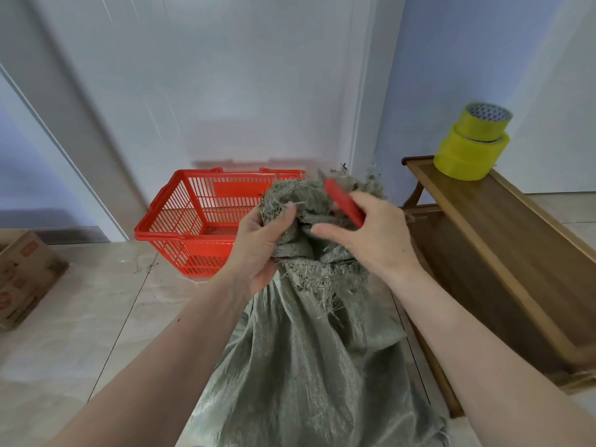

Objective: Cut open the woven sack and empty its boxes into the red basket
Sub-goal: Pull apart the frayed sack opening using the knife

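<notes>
A grey-green woven sack (303,359) stands on the floor in front of me, its frayed top bunched up. My left hand (261,246) grips the bunched neck from the left. My right hand (374,233) holds a red utility knife (343,201) against the frayed top, its index finger stretched across the fabric. The knife's tip points up and to the left. Behind the sack on the floor sits the red basket (193,227), tilted slightly, against a white door. The sack's contents are hidden.
A wooden bench (503,253) stands close on the right, with two stacked rolls of yellow tape (472,143) on its far end. A cardboard box (22,275) lies at the left edge. Pale floor tiles spread out to the left of the sack.
</notes>
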### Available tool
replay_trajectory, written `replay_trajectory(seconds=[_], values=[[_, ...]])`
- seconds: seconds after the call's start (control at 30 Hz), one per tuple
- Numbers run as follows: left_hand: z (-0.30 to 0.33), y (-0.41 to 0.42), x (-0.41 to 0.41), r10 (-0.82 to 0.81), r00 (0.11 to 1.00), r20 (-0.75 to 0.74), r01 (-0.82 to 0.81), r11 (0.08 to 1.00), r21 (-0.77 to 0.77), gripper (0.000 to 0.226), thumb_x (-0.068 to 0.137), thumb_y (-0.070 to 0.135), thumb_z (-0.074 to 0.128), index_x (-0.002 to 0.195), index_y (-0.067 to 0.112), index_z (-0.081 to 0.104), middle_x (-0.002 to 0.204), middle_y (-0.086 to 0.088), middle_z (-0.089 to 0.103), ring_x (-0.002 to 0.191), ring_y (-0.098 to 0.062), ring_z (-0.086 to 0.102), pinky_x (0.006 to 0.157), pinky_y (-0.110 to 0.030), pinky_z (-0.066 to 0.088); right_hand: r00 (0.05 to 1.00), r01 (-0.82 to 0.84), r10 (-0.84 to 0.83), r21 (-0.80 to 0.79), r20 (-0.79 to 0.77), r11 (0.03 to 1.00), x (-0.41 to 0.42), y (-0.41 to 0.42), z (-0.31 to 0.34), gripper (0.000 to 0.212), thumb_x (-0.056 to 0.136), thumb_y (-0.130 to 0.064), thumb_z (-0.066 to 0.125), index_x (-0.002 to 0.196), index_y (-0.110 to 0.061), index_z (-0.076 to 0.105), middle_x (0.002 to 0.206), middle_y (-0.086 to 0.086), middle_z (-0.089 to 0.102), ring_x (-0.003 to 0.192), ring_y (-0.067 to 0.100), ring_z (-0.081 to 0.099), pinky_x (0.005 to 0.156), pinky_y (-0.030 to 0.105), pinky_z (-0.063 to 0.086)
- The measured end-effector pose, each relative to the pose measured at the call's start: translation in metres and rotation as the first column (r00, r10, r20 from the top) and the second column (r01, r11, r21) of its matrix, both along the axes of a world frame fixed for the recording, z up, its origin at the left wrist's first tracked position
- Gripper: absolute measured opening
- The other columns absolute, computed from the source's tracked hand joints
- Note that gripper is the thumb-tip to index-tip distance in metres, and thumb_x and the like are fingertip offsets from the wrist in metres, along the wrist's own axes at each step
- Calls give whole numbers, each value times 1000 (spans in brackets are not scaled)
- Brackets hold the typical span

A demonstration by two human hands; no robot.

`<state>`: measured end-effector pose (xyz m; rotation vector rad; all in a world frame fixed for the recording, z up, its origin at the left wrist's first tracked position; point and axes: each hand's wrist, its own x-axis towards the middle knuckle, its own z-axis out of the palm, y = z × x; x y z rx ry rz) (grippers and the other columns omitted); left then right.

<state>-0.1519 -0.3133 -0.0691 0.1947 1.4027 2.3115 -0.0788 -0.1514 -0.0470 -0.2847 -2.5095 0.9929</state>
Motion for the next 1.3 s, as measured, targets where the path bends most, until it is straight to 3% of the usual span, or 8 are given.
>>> replay_trajectory(seconds=[0.27, 0.37, 0.57, 0.67, 0.73, 0.83, 0.93, 1.3], values=[[-9, -11, -8, 66, 997, -36, -72, 975, -211, 12, 93, 13, 65, 94, 2, 69, 83, -15, 76, 68, -27, 74, 63, -39, 63, 982, -163, 170, -87, 86, 983, 0, 17, -2, 23, 83, -36, 77, 75, -16, 71, 54, -11, 50, 48, 0, 46, 52, 14, 32], [-11, -14, -12, 116, 988, -101, -147, 910, -387, 17, 95, 19, 65, 86, 6, 72, 81, -12, 78, 73, -28, 74, 76, -38, 61, 974, -199, 208, -99, 87, 975, 2, 24, -3, 22, 83, -33, 78, 72, -16, 70, 58, -9, 54, 50, 0, 47, 55, 11, 35], [-4, -19, -21, -30, 999, 11, 31, 816, -578, 33, 84, 26, 67, 108, 4, 63, 115, -28, 69, 91, -34, 65, 86, -55, 52, 941, -283, 305, -154, 146, 947, 1, 25, -10, 21, 92, -32, 68, 83, -14, 63, 60, -11, 49, 51, 1, 43, 62, 25, 37], [9, -17, -13, 145, 958, -248, -259, 807, -531, 54, 61, 31, 68, 112, 19, 53, 126, -14, 57, 101, -22, 57, 84, -43, 50, 935, -310, 335, -184, 120, 933, -1, 24, -6, 24, 92, -32, 67, 84, -10, 62, 59, -9, 47, 50, 3, 43, 61, 27, 37], [20, -18, -4, 244, 756, -607, -504, 809, -303, 41, 69, 23, 66, 107, 24, 51, 123, -6, 53, 110, -22, 54, 93, -37, 46, 932, -323, 348, -204, 100, 924, -2, 23, -1, 24, 92, -31, 67, 85, -9, 63, 59, -7, 48, 51, 5, 43, 60, 26, 37], [30, -14, -2, -103, 488, -867, -420, 843, -336, 28, 74, 14, 77, 96, 20, 62, 120, 7, 62, 122, -15, 53, 104, -32, 40, 935, -324, 350, -254, 63, 911, -2, 22, 4, 25, 92, -30, 67, 85, -6, 63, 57, -8, 45, 51, 7, 42, 55, 21, 37], [22, -9, -15, -429, 514, -743, -252, 753, -608, 31, 76, 22, 80, 104, 26, 66, 114, 11, 68, 117, -10, 58, 105, -36, 44, 939, -319, 343, -302, 30, 898, 0, 25, 7, 26, 93, -26, 67, 86, -1, 62, 58, -7, 42, 52, 9, 40, 53, 16, 36], [-4, -14, -21, -483, 548, -683, -289, 657, -696, 37, 88, 17, 74, 122, 28, 64, 100, 7, 64, 90, -9, 61, 91, -36, 51, 962, -254, 272, -251, 38, 934, 8, 49, -5, 16, 89, -24, 72, 83, -10, 68, 63, -8, 52, 58, 7, 46, 66, 28, 41]])
